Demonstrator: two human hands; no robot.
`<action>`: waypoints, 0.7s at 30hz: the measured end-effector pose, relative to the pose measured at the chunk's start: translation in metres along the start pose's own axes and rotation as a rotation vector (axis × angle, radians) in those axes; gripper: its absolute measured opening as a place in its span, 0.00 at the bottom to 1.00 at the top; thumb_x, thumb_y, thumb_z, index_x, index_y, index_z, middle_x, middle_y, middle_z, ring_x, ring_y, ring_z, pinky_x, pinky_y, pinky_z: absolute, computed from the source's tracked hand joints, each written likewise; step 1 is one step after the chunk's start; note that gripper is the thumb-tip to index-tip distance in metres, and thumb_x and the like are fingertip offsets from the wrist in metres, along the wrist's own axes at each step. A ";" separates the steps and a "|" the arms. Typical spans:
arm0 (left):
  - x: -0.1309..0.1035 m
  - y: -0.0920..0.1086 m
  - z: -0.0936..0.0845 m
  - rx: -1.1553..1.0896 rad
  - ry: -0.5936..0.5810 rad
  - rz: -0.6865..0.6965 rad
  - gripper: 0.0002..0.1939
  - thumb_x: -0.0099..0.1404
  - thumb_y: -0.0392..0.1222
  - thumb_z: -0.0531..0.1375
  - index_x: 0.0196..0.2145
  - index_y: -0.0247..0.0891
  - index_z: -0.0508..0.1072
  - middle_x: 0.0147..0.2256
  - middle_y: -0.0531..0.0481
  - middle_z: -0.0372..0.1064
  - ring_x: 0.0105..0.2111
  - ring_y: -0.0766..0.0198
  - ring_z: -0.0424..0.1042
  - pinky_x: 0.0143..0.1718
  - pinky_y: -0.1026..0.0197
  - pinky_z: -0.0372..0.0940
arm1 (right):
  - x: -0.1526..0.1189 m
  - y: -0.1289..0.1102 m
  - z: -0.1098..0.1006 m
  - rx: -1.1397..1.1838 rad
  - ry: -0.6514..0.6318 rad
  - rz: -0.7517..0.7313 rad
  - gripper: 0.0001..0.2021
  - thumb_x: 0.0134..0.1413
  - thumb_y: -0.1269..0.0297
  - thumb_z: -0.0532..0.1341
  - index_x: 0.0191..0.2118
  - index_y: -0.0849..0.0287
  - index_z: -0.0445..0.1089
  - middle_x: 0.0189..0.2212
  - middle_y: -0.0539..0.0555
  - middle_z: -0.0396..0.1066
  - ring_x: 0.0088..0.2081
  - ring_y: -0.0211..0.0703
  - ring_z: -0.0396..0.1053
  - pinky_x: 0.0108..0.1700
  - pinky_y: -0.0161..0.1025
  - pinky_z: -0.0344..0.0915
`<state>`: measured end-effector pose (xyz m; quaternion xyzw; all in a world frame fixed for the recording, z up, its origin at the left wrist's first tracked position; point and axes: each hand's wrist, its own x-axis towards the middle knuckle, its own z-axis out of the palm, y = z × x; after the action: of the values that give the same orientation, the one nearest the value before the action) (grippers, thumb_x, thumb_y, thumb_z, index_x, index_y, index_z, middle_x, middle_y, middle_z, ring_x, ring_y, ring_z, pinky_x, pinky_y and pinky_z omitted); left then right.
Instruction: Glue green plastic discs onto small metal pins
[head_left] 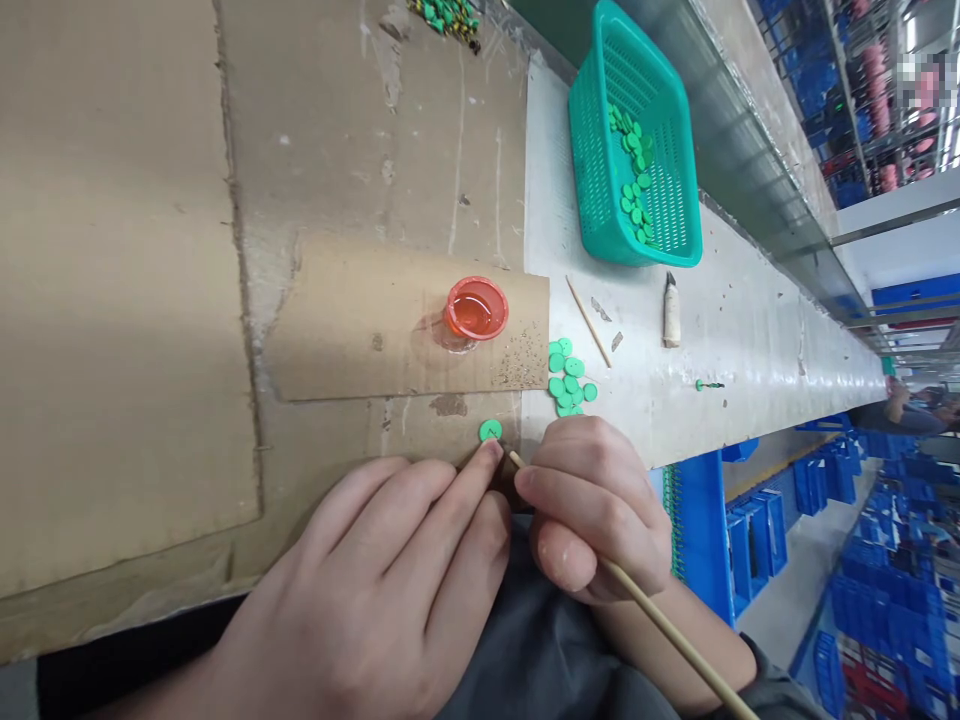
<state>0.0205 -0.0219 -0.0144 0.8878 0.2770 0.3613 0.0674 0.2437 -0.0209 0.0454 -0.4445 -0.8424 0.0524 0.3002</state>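
A round green disc (490,430) with a small dark mark lies at the cardboard's near edge. The index fingertip of my left hand (405,560) presses on its near rim; the other fingers lie stretched beside it. My right hand (600,500) is closed round a thin wooden stick (675,635), whose dark tip points at the disc. Whether the tip touches it, I cannot tell. Several more green discs (571,368) lie in a loose pile beyond my right hand. A small red cup (478,308) with liquid stands on a cardboard strip (337,330).
A green basket (587,190) holding green discs stands at the upper right. Near it lie a thin stick (589,320) and a wrapped tool (671,312). Small green-and-dark pieces (448,17) are heaped at the top. Blue bins (757,545) stand at right; people appear far off.
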 end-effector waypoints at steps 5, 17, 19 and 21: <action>0.003 0.000 0.000 -0.011 0.010 -0.003 0.13 0.83 0.37 0.62 0.55 0.25 0.81 0.60 0.26 0.83 0.53 0.37 0.80 0.57 0.33 0.71 | 0.004 0.000 0.003 0.059 0.080 0.020 0.18 0.91 0.55 0.57 0.48 0.60 0.77 0.35 0.54 0.82 0.37 0.42 0.81 0.42 0.42 0.83; 0.005 0.000 0.000 -0.019 0.020 -0.020 0.09 0.81 0.34 0.66 0.54 0.25 0.80 0.58 0.29 0.84 0.53 0.38 0.78 0.57 0.35 0.71 | 0.006 0.008 0.013 0.122 0.215 -0.004 0.17 0.90 0.60 0.60 0.45 0.62 0.78 0.34 0.52 0.79 0.34 0.40 0.78 0.37 0.41 0.79; 0.005 0.000 0.000 -0.025 0.026 -0.031 0.08 0.81 0.33 0.67 0.54 0.26 0.80 0.58 0.29 0.84 0.52 0.39 0.79 0.57 0.35 0.71 | 0.006 0.009 0.017 0.136 0.249 -0.007 0.17 0.90 0.60 0.60 0.45 0.63 0.78 0.33 0.52 0.78 0.33 0.40 0.77 0.36 0.41 0.77; 0.005 0.000 0.000 -0.033 0.019 -0.035 0.08 0.81 0.33 0.67 0.54 0.25 0.80 0.59 0.29 0.84 0.52 0.39 0.79 0.58 0.35 0.71 | 0.006 0.010 0.020 0.146 0.241 0.005 0.16 0.90 0.60 0.60 0.45 0.63 0.79 0.33 0.52 0.79 0.33 0.40 0.78 0.35 0.42 0.77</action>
<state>0.0234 -0.0197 -0.0112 0.8781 0.2871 0.3729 0.0858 0.2371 -0.0071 0.0283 -0.4269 -0.7929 0.0604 0.4306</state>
